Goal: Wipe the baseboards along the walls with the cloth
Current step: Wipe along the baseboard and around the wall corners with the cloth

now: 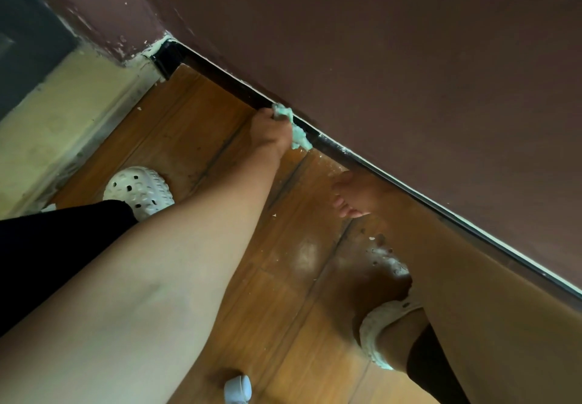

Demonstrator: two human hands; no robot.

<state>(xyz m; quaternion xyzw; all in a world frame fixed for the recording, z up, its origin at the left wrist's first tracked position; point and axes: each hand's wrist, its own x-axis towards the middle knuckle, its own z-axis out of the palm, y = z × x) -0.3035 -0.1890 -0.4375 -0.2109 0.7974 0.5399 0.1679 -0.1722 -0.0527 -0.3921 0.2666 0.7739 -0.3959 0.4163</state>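
Head view, tilted: left hand (pixel 270 135) clamped round a pale green cloth (pixel 297 135), fingers curled into it, cloth bunched on the wall side of the knuckles and pressed against the dark baseboard (pixel 226 81). Baseboard's long axis diagonal, from the corner (pixel 164 52) at upper left down to the lower right edge, between brown wall (pixel 409 57) and wooden floor (pixel 195 126). Only a short stretch between cloth and corner; a much longer one the other way. Right hand (pixel 354 194) down on the floor just beside that longer stretch, fingers laid out, holding nothing, seemingly a brace. Probably mid-wipe; next move likely a slide along the board's line rather than across it, with pressure toward the wall. Left hand nearer for the corner end; right hand squarely in the way of a sweep the opposite way.
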